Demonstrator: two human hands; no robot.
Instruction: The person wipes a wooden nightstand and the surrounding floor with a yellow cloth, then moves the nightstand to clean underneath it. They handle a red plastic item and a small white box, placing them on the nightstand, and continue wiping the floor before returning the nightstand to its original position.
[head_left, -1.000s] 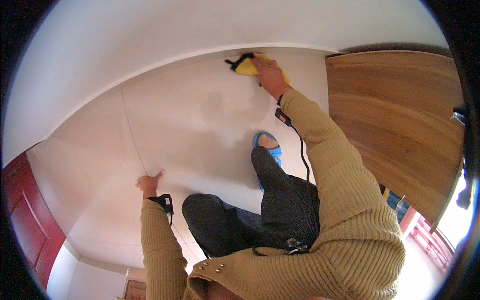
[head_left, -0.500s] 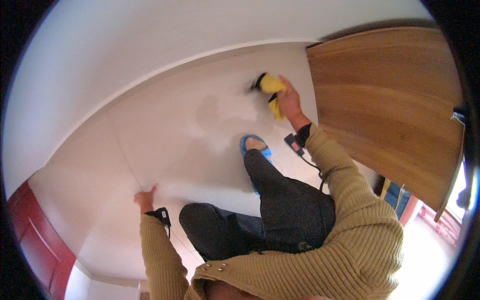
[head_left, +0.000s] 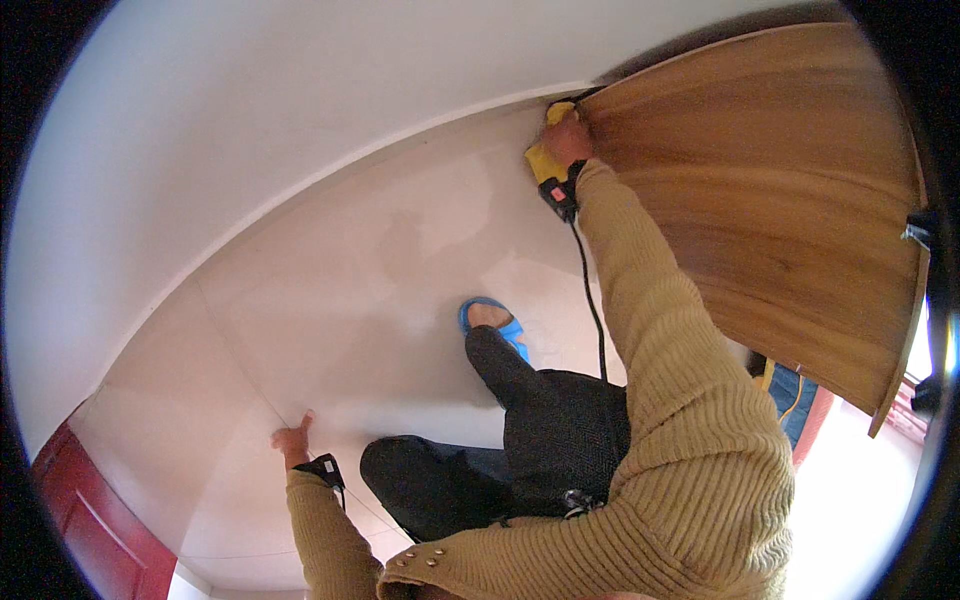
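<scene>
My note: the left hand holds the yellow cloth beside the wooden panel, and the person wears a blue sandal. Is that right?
Not quite: the head view shows the right hand, not the left hand, holding the yellow cloth beside the wooden panel. The blue sandal is correct.

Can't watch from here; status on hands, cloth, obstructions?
Right hand on yellow cloth, near wall. Left hand open, empty. Wooden panel close at right hand's right.

White wall point(head_left: 300, 120); pale, seamed floor point(head_left: 300, 300); wood-grain panel point(head_left: 760, 180) — right; red panelled door point(head_left: 105, 535) — left.
</scene>
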